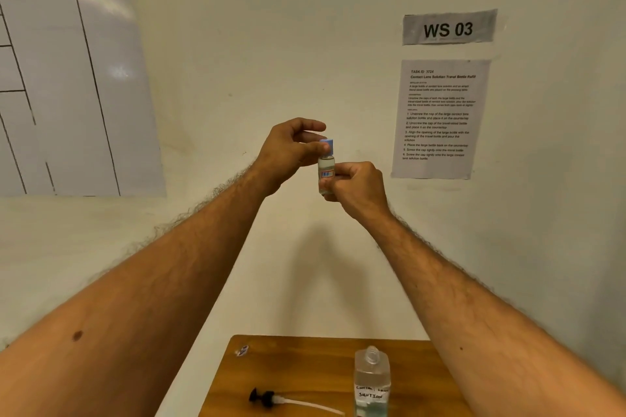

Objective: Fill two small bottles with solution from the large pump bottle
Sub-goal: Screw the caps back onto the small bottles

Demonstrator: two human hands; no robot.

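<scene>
Cut off below, large bottle stands uncapped; right hand grips small bottle; left hand fingers pinch its cap.

Large bottle base and pump tube end cut off by lower edge; instruction sheet small print blurred; worktop partly out of frame
</scene>
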